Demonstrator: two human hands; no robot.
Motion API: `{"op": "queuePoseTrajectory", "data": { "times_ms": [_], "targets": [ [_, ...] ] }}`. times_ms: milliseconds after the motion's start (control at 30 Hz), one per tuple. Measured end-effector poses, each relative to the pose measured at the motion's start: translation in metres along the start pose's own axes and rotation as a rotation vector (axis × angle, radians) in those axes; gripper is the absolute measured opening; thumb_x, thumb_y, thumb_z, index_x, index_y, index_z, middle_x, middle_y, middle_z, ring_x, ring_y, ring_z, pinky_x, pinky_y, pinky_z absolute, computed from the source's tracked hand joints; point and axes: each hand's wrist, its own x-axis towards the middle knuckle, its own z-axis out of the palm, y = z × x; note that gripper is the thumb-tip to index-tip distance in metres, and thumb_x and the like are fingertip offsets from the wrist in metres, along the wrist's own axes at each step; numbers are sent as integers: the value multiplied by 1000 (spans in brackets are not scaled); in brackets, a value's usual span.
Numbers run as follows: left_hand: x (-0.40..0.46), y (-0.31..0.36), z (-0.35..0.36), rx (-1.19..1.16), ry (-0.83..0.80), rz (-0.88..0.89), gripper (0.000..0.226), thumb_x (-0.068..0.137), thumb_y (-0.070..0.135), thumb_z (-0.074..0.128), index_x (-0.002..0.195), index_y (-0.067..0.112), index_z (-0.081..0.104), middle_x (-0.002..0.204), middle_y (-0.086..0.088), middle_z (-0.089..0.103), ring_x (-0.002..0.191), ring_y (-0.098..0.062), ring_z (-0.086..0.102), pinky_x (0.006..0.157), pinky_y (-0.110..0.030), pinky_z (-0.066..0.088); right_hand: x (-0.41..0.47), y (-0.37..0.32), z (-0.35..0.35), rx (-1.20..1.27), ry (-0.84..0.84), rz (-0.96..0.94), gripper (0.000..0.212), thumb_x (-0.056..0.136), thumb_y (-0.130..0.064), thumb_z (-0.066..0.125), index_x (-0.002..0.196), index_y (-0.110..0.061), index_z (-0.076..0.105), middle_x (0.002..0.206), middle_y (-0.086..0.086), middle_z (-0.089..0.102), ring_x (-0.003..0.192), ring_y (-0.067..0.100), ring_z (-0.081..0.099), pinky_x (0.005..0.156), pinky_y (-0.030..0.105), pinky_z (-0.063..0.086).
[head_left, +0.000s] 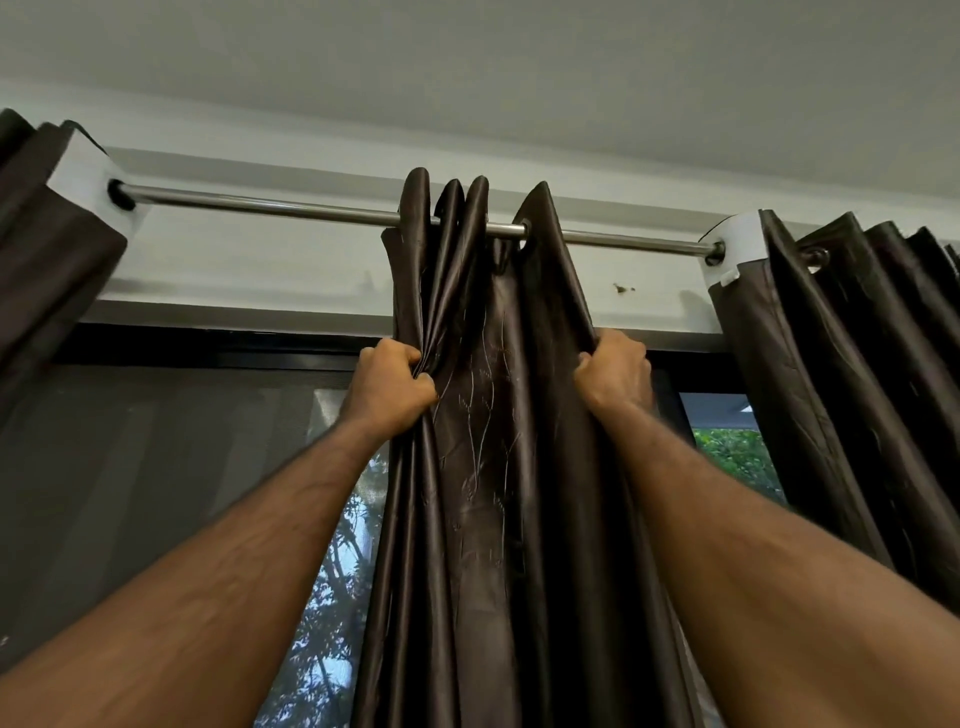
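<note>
Dark brown curtain (498, 415) bunched at centre, hanging from rod (291, 205), left hand (392, 387) gripping its 9 o'clock folds, right hand (615, 371) gripping its 3 o'clock edge, more curtains at 9 (47, 249) and 3 o'clock (852, 332), window (332, 571) behind

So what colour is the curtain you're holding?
The curtain is shiny dark brown; the head view shows it best.

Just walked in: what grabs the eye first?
The left hand and the right hand reach up at centre, each gripping a side of the bunched dark brown curtain. It hangs from a metal rod near the ceiling, with more curtains at either end.
</note>
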Motion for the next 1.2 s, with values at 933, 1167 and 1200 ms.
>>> {"op": "queuePoseTrajectory", "data": {
  "times_ms": [933,1167,1200],
  "targets": [
    [-63,-11,-1,-435,50,-104,21,86,21,68,85,1,74,78,-11,74,73,-11,68,70,-37,58,-92,-67,62,653,-298,-275,25,83,-10,67,105,-15,77,99,-4,77,98,7,71,93,35,58],
    [-199,-41,-2,-534,9,-279,11,88,15,73,88,4,76,79,-14,75,76,-21,74,72,-40,59,-224,-1,58,602,-275,-366,62,83,3,59,136,-26,48,111,-1,69,93,10,69,79,24,59],
    [-220,-44,0,-557,7,-316,5,88,12,74,85,7,74,73,-9,74,71,-11,71,69,-35,58,-241,12,58,583,-262,-394,64,83,5,56,138,-25,45,114,2,67,94,13,68,78,25,57]
  ]
}}
